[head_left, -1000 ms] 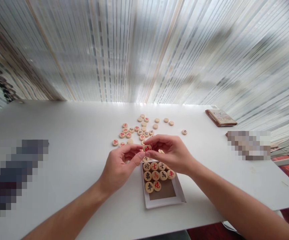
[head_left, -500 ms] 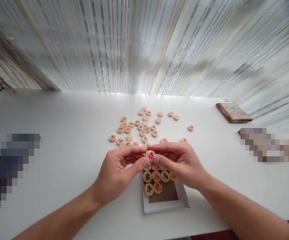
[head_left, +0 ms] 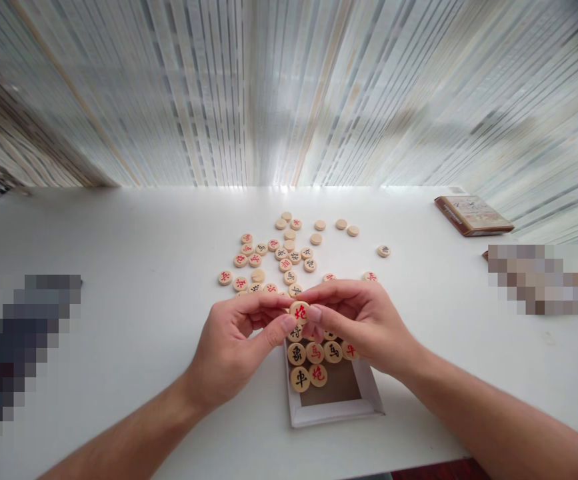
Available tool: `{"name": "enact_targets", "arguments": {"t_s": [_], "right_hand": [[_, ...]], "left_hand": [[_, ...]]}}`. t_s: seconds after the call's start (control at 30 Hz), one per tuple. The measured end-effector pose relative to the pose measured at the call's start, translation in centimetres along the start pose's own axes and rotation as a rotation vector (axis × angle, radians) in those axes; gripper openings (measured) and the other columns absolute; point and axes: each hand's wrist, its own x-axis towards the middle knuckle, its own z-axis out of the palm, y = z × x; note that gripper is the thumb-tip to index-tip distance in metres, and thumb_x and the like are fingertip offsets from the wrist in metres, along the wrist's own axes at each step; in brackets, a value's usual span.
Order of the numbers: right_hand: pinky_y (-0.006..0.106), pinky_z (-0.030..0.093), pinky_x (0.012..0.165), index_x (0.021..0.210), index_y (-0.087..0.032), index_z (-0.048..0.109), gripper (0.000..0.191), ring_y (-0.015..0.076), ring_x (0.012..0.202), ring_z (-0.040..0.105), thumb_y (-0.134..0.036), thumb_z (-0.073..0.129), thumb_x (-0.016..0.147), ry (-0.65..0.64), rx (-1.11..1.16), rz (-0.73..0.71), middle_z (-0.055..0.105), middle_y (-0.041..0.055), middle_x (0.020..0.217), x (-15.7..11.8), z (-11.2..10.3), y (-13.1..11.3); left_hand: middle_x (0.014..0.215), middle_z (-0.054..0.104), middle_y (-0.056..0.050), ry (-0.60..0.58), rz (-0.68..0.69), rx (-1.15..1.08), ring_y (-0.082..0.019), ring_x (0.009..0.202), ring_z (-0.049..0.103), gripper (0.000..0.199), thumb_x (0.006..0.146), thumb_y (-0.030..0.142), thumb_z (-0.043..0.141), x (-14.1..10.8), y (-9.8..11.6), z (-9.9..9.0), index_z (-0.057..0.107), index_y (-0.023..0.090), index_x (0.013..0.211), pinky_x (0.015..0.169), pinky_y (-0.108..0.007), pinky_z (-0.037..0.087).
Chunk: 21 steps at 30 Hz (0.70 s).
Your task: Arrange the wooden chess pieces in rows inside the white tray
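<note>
Between the fingertips of my left hand (head_left: pixel 243 343) and my right hand (head_left: pixel 359 327) is a round wooden Chinese chess piece (head_left: pixel 299 313) with a red character facing up. Both hands pinch it from the sides, above a shallow white-rimmed box (head_left: pixel 336 416). In the box, pieces lie face up in rows; a black-marked piece (head_left: pixel 299 379) and a red-marked piece (head_left: pixel 318 375) form the row nearest me. My hands hide the box's far part and some of its pieces.
Several loose pieces, such as a red-marked one (head_left: pixel 225 278), a blank-side one (head_left: pixel 320 225) and a black-marked one (head_left: pixel 383 251), are scattered beyond my hands on the white table (head_left: pixel 143 267). A flat brown-edged box (head_left: pixel 473 215) lies at the back right. A striped curtain (head_left: pixel 269 93) hangs behind.
The view has shifted slightly. Both hands keep the piece at nearly the same spot, and its red character now shows more fully. The pieces in the box look the same.
</note>
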Motion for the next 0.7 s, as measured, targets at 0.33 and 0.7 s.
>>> {"name": "enact_targets", "arguments": {"t_s": [0.33,0.7], "right_hand": [[0.027,0.067,0.059,0.099,-0.021,0.086,0.025,0.0162,0.063,0.075,-0.036,0.096,0.081,0.022,-0.022,0.042,0.079,0.0034,0.076,0.02,-0.01,-0.02],[0.023,0.062,0.053,0.091,-0.018,0.083,0.030,0.0141,0.055,0.072,-0.033,0.101,0.073,-0.033,0.072,0.203,0.080,0.0030,0.070,-0.15,-0.01,0.09]], "left_hand": [[0.089,0.081,-0.004,0.065,0.165,0.129,-0.016,0.074,0.075,0.023,0.084,0.019,0.089,-0.34,-0.23,-0.10,0.083,0.020,0.106,0.071,-0.026,0.067],[0.090,0.080,-0.005,0.012,0.278,0.221,-0.015,0.071,0.071,0.021,0.086,0.014,0.086,-0.50,-0.32,-0.07,0.082,0.019,0.106,0.069,-0.028,0.063]]}}
